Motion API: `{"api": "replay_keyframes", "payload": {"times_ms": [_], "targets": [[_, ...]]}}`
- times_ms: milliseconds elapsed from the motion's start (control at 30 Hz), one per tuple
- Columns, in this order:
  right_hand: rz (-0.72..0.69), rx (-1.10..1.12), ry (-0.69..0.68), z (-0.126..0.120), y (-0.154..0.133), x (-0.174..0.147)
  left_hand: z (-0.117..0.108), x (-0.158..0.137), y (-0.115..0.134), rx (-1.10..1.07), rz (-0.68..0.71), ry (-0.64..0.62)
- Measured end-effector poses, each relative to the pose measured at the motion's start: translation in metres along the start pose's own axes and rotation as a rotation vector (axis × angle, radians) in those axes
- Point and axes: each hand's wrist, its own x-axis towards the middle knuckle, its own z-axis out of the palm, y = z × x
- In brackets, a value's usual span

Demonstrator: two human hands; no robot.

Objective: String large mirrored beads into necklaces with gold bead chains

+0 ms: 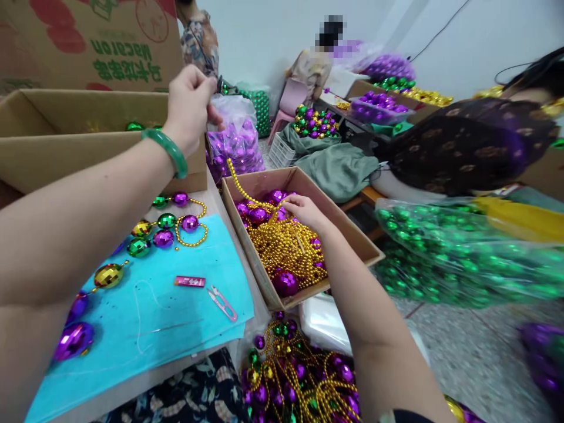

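Note:
My left hand, with a green bangle on its wrist, is raised in front of the cardboard carton, its fingers curled together. What it holds, if anything, I cannot make out. Below it, a gold bead strand rises from the open box. Inside that box, my right hand pinches gold beads over a heap of gold bead strands mixed with purple balls. On the blue sheet lie a string of faceted balls, pink thread snips and a small pink packet.
A tall cardboard carton stands at the left. Finished-looking bead strings hang below the box. Bags of green balls fill the right side, with a bag of purple balls behind. Other people sit at the back and right.

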Motion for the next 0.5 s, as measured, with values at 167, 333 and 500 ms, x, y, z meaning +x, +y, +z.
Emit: {"api": "replay_keyframes", "payload": {"times_ms": [167, 333, 500], "targets": [[0.008, 0.125, -0.005, 0.0, -0.016, -0.014, 0.008, -0.02, -0.021, -0.053, -0.126, -0.084], [0.045, 0.135, 0.025, -0.001, -0.015, -0.018, 0.002, -0.022, -0.014, -0.058, -0.142, -0.078], [0.018, 0.005, 0.009, 0.002, -0.009, -0.019, -0.016, -0.002, 0.015, -0.151, 0.001, 0.048]]}}
